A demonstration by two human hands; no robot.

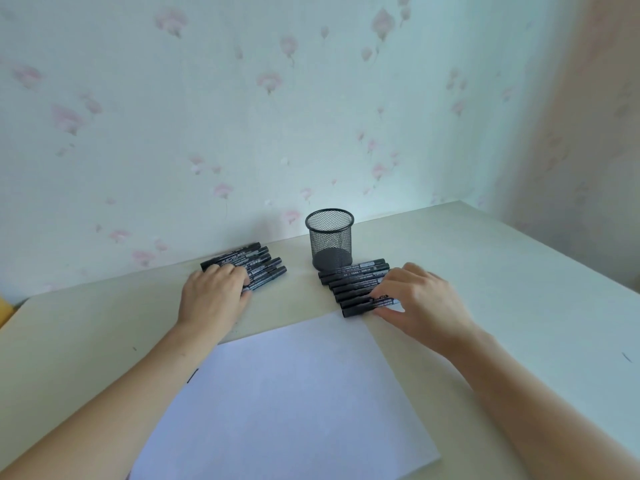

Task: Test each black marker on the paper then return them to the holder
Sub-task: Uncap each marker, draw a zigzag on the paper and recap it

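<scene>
Nearest me lies the paper [287,393], still blank as far as I can see, its far corner almost reaching the right-hand row of markers [353,287]. My forearms cross either side of it, so a careless drag of a wrist could skew the sheet or crease its edge.

My right hand [420,303] pinches the nearest marker of that row between thumb and fingertips. The markers lie side by side and touching; if I lift at an angle, I expect the neighbours to roll toward the paper. My left hand [214,292] rests flat, fingers relaxed, on the left pile of markers [256,263], which sits close to the wall; pushing there could jam them against it.

Between the two groups stands the mesh holder [329,239], upright and empty. It looks light, so a knock from either hand might tip it. The table [502,271] is open to my right, with room to move.
</scene>
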